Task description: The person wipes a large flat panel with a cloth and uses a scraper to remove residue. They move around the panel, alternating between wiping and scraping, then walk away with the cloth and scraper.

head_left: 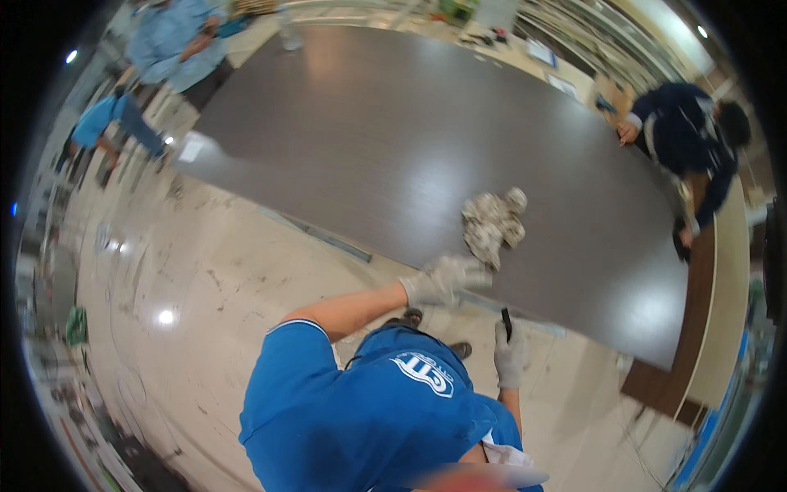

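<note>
My left hand (pixel 443 280), in a pale work glove, is at the near edge of a large dark wood-grain panel (pixel 352 139), with its fingers stretched out to the right and slightly blurred. Just beyond it, a crumpled, stained cloth (pixel 492 225) lies on the panel. My right hand (pixel 510 354), also gloved, is apart from the panel, off its near edge. It is closed around a slim black object (pixel 506 324) whose end sticks up out of the fist; its exact kind cannot be made out.
At the panel's right end, a person in dark clothing (pixel 697 131) leans beside stacked brown and cream boards (pixel 709 303). A person in light blue (pixel 172 45) stands at the far left corner, near a clear bottle (pixel 289 31). White paper (pixel 191 151) lies on the panel's left corner.
</note>
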A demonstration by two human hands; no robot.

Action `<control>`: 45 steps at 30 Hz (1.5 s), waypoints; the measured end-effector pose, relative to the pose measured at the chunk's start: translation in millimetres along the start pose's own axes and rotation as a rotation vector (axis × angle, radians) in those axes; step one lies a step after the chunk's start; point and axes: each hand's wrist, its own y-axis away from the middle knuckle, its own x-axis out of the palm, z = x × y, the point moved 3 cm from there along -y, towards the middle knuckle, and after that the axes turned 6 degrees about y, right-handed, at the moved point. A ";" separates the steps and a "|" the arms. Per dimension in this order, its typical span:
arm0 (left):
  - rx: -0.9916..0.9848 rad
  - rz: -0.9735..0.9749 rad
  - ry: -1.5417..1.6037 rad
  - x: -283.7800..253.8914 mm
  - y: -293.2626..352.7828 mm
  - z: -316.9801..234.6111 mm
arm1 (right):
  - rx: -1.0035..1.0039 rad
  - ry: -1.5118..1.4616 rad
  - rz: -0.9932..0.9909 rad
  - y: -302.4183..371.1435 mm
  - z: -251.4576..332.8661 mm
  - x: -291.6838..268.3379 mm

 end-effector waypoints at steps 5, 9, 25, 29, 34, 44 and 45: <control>-0.109 -0.146 -0.232 -24.9 -80.4 18.8 | 0.068 -0.001 -0.029 10.4 -10.9 -6.5; -0.392 0.103 -0.418 -19.5 -128.3 49.0 | 0.089 -0.099 -0.069 20.9 -11.0 -14.1; -1.294 -0.968 -0.576 -224.1 298.1 189.3 | 0.222 -0.224 -0.160 27.3 -61.0 -30.2; -1.618 -0.851 -0.629 -263.1 308.7 221.0 | 0.296 -0.424 -0.139 20.8 -55.3 -29.2; -1.472 -0.470 -0.626 -223.1 141.7 244.2 | 0.169 -0.382 -0.072 10.1 -31.0 -28.0; -0.012 -0.326 -0.236 34.7 -53.7 10.2 | 0.118 -0.352 -0.076 4.8 -0.4 -34.2; 0.069 -0.356 -0.203 33.6 -28.5 8.2 | 0.130 -0.349 -0.088 3.6 0.1 -33.5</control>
